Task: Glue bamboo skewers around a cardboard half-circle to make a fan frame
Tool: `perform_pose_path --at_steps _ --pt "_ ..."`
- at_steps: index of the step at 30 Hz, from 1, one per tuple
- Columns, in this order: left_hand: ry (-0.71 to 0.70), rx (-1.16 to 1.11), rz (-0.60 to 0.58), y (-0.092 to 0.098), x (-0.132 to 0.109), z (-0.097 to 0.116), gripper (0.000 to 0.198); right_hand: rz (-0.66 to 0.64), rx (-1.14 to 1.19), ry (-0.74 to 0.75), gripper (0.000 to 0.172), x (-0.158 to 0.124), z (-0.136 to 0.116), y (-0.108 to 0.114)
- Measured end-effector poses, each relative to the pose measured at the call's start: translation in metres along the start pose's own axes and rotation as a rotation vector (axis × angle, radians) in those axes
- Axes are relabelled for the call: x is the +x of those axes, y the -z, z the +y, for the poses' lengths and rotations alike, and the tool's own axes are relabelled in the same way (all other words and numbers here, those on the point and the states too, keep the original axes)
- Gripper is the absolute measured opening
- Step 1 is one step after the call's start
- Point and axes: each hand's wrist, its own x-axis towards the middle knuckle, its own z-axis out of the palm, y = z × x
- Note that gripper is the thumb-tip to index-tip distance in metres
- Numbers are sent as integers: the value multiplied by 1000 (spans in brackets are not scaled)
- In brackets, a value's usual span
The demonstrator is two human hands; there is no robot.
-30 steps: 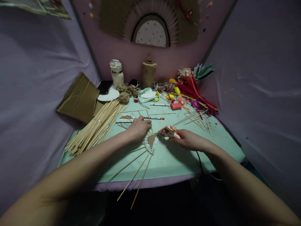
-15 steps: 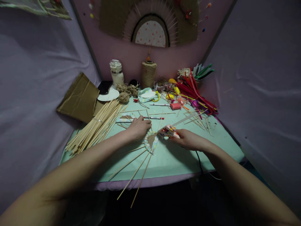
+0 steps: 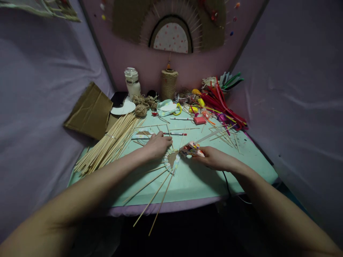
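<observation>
My right hand (image 3: 210,157) is closed around a flower-patterned glue gun (image 3: 191,149), with a pale glue stick (image 3: 209,136) poking out of its back. The nozzle points left and meets the edge of a half-round cardboard piece (image 3: 172,160) trimmed with pale patterned cloth. Several thin wooden sticks (image 3: 151,206) fan out from its curved edge. At the piece's upper left, my left hand (image 3: 159,144) is closed, its fingertips on one of the thin sticks (image 3: 168,129); the palm hides part of the fan of sticks.
A bundle of sticks (image 3: 107,142) and folded cardboard (image 3: 89,110) lie left. Behind are a bottle (image 3: 132,84), twine balls (image 3: 141,110), a twine spool (image 3: 169,84) and yellow-handled scissors (image 3: 178,109). Loose sticks (image 3: 222,137) and red pipe cleaners (image 3: 222,103) lie right. A cord (image 3: 227,184) hangs over the front edge.
Both hands, the glue gun and the cardboard piece stay in nearly the same place. The whole view has shifted only slightly.
</observation>
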Motion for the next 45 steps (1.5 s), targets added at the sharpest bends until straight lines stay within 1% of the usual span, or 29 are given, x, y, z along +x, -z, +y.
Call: perform_pose_path --at_steps 11,16,21,24,27,29,31,33,36,38,45 --pt "15 8 -27 4 0 2 24 16 -5 8 28 0 1 -2" --pt "5 9 -23 5 -1 3 23 -1 -4 14 27 0 1 0" --pt "3 -6 0 -1 2 -2 22 6 -5 14 27 0 1 -1" --pt "-16 -12 -6 0 5 -8 18 13 -16 3 28 0 0 -1" --pt "-4 -21 33 4 6 -10 23 2 -24 -2 28 0 -1 1" --pt "31 -18 71 6 4 -7 23 -1 -27 -1 29 0 -1 1" --pt "65 -16 83 7 0 -1 20 -4 -27 2 29 1 -1 2" --pt "89 -27 71 8 -5 6 27 -3 -19 5 30 1 0 1" --pt "102 -59 29 8 -10 15 50 0 -3 5 31 1 2 1" --pt "93 -72 1 8 -10 18 60 0 10 6 32 2 3 1" --pt "45 -65 -24 6 -3 18 60 1 27 -7 30 2 3 -2"
